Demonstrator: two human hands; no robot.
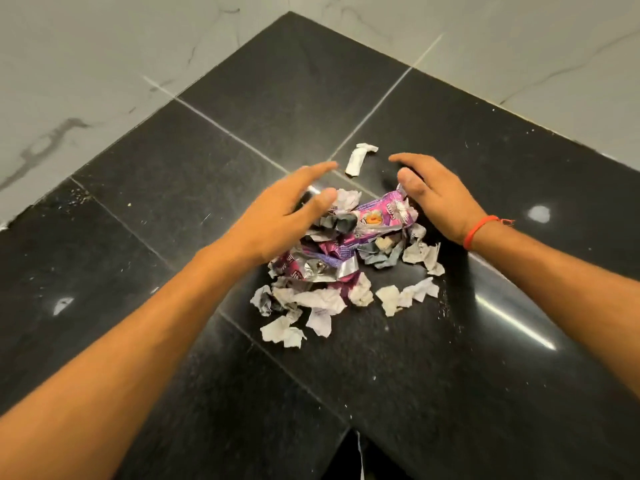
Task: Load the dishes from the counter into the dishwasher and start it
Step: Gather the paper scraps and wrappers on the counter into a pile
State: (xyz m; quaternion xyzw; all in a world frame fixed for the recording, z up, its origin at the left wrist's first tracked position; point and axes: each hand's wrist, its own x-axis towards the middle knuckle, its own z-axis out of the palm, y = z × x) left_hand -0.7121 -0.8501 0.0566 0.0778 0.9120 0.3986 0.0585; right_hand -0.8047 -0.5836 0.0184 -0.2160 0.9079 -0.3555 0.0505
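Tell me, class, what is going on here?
A person reaches both open hands, left hand and right hand, around a heap of crumpled white paper scraps and purple foil wrappers on a glossy black tiled surface. One rolled white paper piece lies apart beyond it. No dishes or dishwasher show.

Lighting and picture quality: bright, even indoor light, sharp at centre.

Glare: white spots and one long streak on the glossy black counter, right and lower left, suggesting lamps overhead. Shadows: soft, faint, under the paper scraps. Blur: slight motion smear on the left hand fingertips; right hand crisper. Distortion: wide-angle stretch, forearms swelling toward lower corners, tile seams splaying outward. Marble wall slightly soft.
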